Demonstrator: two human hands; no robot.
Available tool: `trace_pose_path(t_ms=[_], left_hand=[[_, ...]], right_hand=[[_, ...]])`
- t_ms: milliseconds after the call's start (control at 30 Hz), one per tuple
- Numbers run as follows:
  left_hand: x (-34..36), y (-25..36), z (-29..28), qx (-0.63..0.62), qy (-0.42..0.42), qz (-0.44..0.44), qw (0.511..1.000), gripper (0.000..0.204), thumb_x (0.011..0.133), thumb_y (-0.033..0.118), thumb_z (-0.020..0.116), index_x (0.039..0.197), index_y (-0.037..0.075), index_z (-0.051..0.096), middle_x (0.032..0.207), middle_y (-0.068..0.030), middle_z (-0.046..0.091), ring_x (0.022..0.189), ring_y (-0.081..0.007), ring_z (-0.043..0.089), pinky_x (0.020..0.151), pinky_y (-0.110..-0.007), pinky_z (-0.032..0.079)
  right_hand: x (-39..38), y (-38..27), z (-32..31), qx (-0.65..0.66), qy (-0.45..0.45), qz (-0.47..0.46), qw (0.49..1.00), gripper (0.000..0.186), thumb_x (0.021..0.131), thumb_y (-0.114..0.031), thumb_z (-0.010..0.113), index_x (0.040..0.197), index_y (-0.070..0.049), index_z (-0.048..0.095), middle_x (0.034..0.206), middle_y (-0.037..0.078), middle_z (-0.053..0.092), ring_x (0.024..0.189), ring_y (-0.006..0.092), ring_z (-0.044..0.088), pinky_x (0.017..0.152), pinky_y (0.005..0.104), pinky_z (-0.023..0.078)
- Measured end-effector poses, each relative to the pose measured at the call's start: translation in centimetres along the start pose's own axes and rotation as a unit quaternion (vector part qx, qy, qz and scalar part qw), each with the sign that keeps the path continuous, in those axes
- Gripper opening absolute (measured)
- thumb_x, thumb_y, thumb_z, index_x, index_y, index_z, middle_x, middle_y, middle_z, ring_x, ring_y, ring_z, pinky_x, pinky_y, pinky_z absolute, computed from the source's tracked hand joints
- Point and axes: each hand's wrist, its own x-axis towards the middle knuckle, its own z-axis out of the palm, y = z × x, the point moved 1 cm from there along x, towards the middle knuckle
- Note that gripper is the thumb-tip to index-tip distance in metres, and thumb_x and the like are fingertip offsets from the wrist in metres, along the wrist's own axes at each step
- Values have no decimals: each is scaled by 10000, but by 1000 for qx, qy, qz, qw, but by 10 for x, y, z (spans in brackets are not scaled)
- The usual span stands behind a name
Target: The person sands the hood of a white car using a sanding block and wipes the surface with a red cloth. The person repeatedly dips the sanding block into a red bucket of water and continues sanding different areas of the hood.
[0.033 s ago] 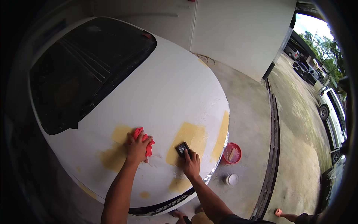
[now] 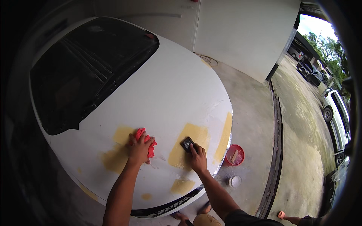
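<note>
A white car hood (image 2: 162, 98) with several yellow filler patches lies under both hands. My right hand (image 2: 198, 160) grips a black sanding block (image 2: 186, 144), which rests against the large yellow patch (image 2: 198, 132) near the hood's front. To its left, my left hand (image 2: 138, 151) is closed on a crumpled red cloth (image 2: 151, 151) against the hood. Another yellow patch (image 2: 113, 158) is beside that hand, partly covered by my forearm. The underside of the block is hidden.
Beyond the hood's front edge, a red bucket (image 2: 242, 157) holding a light-coloured piece and a white tub (image 2: 235, 181) stand on the concrete floor. A dark floor track (image 2: 278, 139) runs past them. Another person's limb (image 2: 292, 218) shows at lower right. Parked cars are outside.
My right hand has slid the sanding block slightly away from me, up the yellow patch. My left hand and the red cloth stay in place.
</note>
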Motion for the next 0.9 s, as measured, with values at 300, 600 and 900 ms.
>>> trace_pose_path(t_ms=[300,600,900], left_hand=[[13,-2,-8,-24,5,-7,1000,1273,457,345,1029,1557,434,394,1716,-35,165,1496,-594,189,1027,-724,472],[21,-5,15,-5,57,6,998,1037,572,269,989,1491,346,514,1670,-55,288,1502,-512,256,1028,-661,495],[87,69,-54,-235,134,101,957,292,841,92,722,1133,114,716,1228,-149,682,1150,-416,645,946,-481,560]], right_hand=[[-32,-10,4,56,-13,-22,998,533,891,-13,643,1415,-109,642,1364,225,567,1269,392,560,1082,485,454],[-33,-7,4,56,-6,-78,995,525,898,14,633,1404,-129,655,1429,207,554,1356,425,523,1143,478,450],[-7,-25,6,85,66,52,993,493,919,24,560,1395,-80,637,1418,229,540,1319,431,518,1155,488,402]])
